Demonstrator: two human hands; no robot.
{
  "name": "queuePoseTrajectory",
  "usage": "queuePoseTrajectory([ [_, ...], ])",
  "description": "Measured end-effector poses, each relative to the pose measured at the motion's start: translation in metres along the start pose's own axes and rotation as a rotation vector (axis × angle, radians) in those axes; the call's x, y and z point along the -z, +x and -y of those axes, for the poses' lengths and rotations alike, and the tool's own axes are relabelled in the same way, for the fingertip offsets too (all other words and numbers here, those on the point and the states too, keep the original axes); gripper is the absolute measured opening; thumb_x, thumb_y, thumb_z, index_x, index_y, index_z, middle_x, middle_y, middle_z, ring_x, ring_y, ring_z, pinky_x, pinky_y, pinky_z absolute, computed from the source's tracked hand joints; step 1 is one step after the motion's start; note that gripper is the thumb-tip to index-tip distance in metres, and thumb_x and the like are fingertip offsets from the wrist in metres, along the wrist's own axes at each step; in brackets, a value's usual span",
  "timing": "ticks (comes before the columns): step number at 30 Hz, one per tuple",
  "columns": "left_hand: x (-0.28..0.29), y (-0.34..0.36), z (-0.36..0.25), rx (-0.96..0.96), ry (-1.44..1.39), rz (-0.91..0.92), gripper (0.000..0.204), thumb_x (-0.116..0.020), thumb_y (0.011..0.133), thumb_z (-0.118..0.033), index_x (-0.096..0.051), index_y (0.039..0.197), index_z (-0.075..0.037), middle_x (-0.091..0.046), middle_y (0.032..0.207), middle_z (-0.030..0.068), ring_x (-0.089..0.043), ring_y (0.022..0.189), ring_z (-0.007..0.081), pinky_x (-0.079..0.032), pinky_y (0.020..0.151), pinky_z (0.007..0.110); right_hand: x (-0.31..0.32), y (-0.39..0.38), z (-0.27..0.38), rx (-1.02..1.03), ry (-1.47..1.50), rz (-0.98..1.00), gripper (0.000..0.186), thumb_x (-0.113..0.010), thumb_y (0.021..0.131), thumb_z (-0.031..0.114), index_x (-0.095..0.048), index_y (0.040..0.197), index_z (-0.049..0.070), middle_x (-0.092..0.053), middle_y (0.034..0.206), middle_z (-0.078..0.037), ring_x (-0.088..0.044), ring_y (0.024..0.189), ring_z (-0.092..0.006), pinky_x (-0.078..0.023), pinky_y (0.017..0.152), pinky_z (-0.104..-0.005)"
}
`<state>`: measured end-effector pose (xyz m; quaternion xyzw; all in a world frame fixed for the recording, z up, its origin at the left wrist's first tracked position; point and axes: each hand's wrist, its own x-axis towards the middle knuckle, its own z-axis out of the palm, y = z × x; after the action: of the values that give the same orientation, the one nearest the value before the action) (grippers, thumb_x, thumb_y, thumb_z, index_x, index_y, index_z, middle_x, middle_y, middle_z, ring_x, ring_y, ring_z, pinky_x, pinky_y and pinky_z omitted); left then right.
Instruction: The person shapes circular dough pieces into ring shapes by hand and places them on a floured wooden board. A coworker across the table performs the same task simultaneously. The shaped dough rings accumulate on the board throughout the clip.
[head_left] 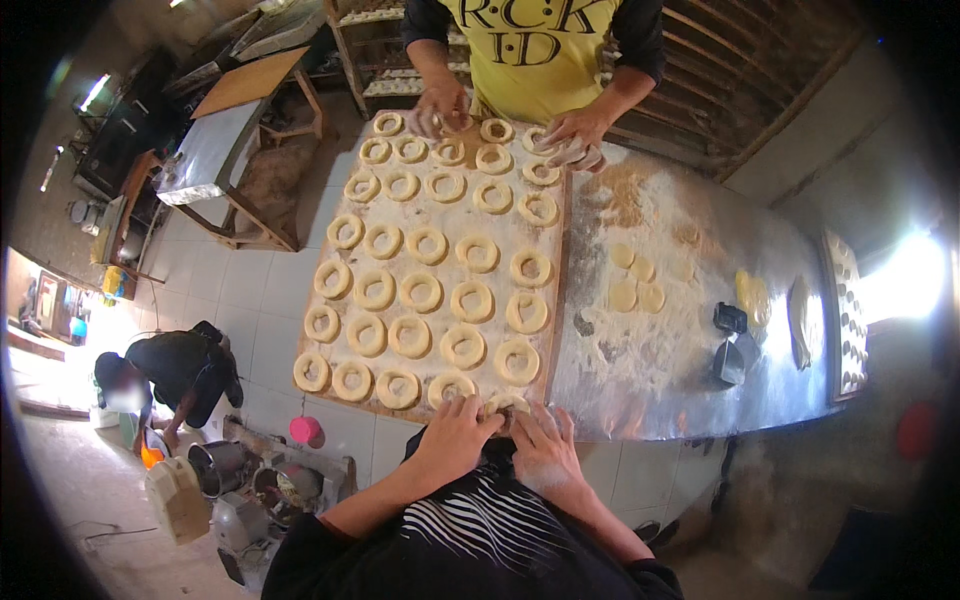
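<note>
At the near edge of a floured wooden board (553, 330), my left hand (453, 437) and my right hand (546, 448) close on either side of one dough ring (508, 401). Their fingertips meet its rim, and the hands cover part of it. Rows of pale dough rings (410, 337) fill the board, each with a hole in the middle. Just ahead of my left hand lies another dough ring (451, 387), and a further ring (517, 361) lies beyond my right. Across the board, a co-worker's hands (577, 137) hover at the far rings.
Right of the board, a floured metal table (690, 400) carries small dough discs (643, 268), a dark scoop (730, 362), a yellow plastic bag (752, 300) and a tray of round pieces (848, 315). Lower left, a bent person (185, 375) is near metal pots (218, 466). A side table (212, 155) stands beyond.
</note>
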<state>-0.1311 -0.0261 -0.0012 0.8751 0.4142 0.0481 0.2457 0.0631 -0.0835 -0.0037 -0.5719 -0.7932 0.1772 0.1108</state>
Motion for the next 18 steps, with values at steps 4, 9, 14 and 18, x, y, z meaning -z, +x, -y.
queuePoseTrajectory([
  [4,0.008,0.006,0.0,-0.03,-0.038,-0.07,0.041,-0.064,0.08,-0.007,-0.064,0.121,-0.012,-0.052,0.106,0.0148,-0.055,0.1,0.0343,-0.046,0.086,0.044,0.012,0.009,-0.005,-0.009,0.032,0.095,0.043,-0.064,0.077,0.012,-0.064,0.12,0.005,-0.057,0.13,-0.009,-0.044,0.136,-0.0315,-0.025,0.114,-0.0595],
  [9,0.011,0.038,0.007,0.002,-0.013,-0.244,0.042,-0.067,0.08,-0.01,-0.062,0.122,-0.011,-0.053,0.107,0.0145,-0.056,0.102,0.0344,-0.046,0.087,0.044,0.011,0.046,-0.029,-0.024,-0.002,-0.052,0.044,-0.064,0.08,0.014,-0.062,0.122,0.005,-0.057,0.13,-0.01,-0.042,0.137,-0.0314,-0.025,0.114,-0.0592],
  [14,0.007,0.052,0.01,0.032,0.076,-0.117,0.044,-0.067,0.079,-0.008,-0.06,0.123,-0.011,-0.053,0.108,0.014,-0.056,0.104,0.0347,-0.046,0.086,0.044,0.005,0.055,-0.03,0.001,-0.138,-0.082,0.045,-0.065,0.081,0.016,-0.062,0.124,0.004,-0.057,0.131,-0.01,-0.04,0.14,-0.032,-0.025,0.115,-0.0597],
  [18,0.012,0.055,0.013,-0.008,0.091,-0.141,0.05,-0.067,0.076,-0.005,-0.059,0.125,-0.012,-0.053,0.108,0.0139,-0.056,0.105,0.0347,-0.045,0.085,0.044,0.011,0.055,-0.034,-0.011,-0.09,-0.045,0.045,-0.065,0.082,0.017,-0.061,0.125,0.004,-0.057,0.133,-0.011,-0.039,0.141,-0.0325,-0.024,0.116,-0.0597],
])
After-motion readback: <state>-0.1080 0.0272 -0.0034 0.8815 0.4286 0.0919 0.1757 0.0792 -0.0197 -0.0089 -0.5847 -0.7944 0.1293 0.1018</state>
